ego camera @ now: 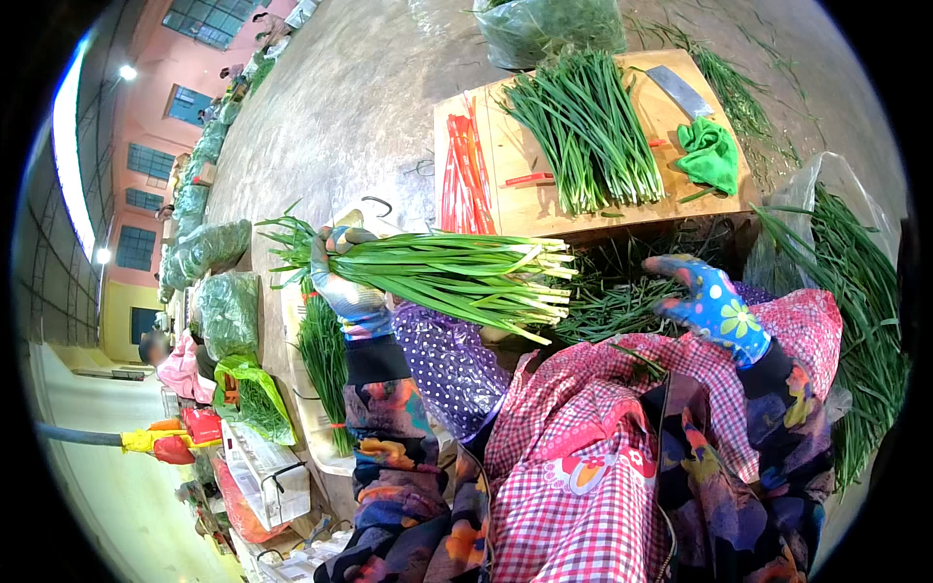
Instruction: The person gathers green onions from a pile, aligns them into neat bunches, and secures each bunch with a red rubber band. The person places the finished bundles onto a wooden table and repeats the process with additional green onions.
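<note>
My left hand (346, 266), in a patterned work glove, grips a bunch of garlic chives (466, 273) near its green leaf tips; the pale cut ends point right. My right hand (692, 299), in a blue flowered glove, is apart from the bunch, fingers spread and holding nothing. Beyond the hands is a wooden board (517, 153) with a larger pile of chives (590, 131), red tie strips (464, 175), a red-handled tool (526, 180), a cleaver blade (679, 90) and a green cloth (708, 155).
A white crate (317, 430) at left holds banded chives (324, 357). More long chives (860, 313) lie in clear plastic at right. Loose leaves (619, 306) lie below the board. A filled plastic bag (554, 33) stands behind it. A person in pink (186, 368) is farther left.
</note>
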The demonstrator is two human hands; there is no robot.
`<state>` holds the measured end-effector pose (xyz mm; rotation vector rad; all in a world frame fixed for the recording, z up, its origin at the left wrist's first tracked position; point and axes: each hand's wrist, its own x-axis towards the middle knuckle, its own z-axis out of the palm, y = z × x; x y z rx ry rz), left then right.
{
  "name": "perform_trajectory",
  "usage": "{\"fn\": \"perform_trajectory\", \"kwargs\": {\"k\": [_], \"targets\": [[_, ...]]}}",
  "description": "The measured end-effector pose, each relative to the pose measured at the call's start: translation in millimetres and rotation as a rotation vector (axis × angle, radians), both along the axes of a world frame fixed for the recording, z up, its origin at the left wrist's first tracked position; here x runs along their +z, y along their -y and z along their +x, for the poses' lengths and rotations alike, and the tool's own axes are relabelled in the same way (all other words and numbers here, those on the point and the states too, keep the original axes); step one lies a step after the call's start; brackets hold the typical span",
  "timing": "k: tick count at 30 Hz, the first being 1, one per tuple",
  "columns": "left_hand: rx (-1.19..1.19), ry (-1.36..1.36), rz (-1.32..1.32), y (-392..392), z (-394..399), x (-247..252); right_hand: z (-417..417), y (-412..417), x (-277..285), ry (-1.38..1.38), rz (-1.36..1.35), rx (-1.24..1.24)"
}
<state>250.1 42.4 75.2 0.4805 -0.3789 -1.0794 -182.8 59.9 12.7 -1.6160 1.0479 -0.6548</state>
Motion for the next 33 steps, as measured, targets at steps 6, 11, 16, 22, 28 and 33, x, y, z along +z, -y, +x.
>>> {"fn": "perform_trajectory", "kwargs": {"k": [6,11,16,22,28,33], "targets": [[-0.076,-0.123,-0.14,6.2,-20.8,7.9,79.2,-18.4,4.9,0.715,0.711,0.017],[-0.188,-0.096,-0.179,8.2,-28.1,14.2,116.7,-22.3,-28.8,0.961,0.642,-0.137],[-0.205,-0.053,-0.145,13.5,-28.5,9.7,124.5,-17.1,-42.5,0.803,0.372,-0.125],[-0.226,-0.032,-0.137,22.3,-12.9,8.1,68.7,-7.6,-36.5,0.471,0.463,0.087],[-0.235,0.01,-0.122,23.6,-10.2,15.9,10.5,-5.3,-14.2,-0.71,-0.608,0.131],[-0.247,-0.002,-0.044,18.3,-29.6,17.5,77.0,-8.0,43.9,-0.409,-0.643,0.049]]}}
